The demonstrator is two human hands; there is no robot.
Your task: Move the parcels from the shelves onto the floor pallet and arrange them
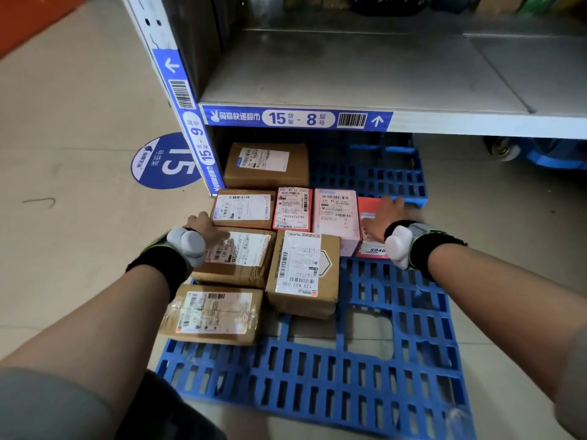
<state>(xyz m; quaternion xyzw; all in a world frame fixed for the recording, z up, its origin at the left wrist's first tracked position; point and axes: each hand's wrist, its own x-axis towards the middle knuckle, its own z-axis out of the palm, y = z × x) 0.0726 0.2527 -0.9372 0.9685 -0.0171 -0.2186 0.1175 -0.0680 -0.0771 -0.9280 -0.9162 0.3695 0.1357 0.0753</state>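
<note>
Several labelled parcels lie packed together on the left part of a blue plastic floor pallet (390, 360). Brown cartons form the left column, with a large one (266, 165) at the back under the shelf. A red-edged parcel (292, 209), a pink box (336, 217) and a red box (370, 239) stand in a row. My left hand (205, 225) rests flat against the left side of a brown carton (244, 209). My right hand (386, 217) lies with spread fingers on the red box at the row's right end. Neither hand grips anything.
The grey metal shelf (365, 74) marked 15-8 hangs above the pallet's back half, its near part bare, with dark items at its rear. A shelf post (187, 122) stands at the left. A round blue floor sticker (162, 163) and a wheeled blue cart (540, 154) flank the pallet.
</note>
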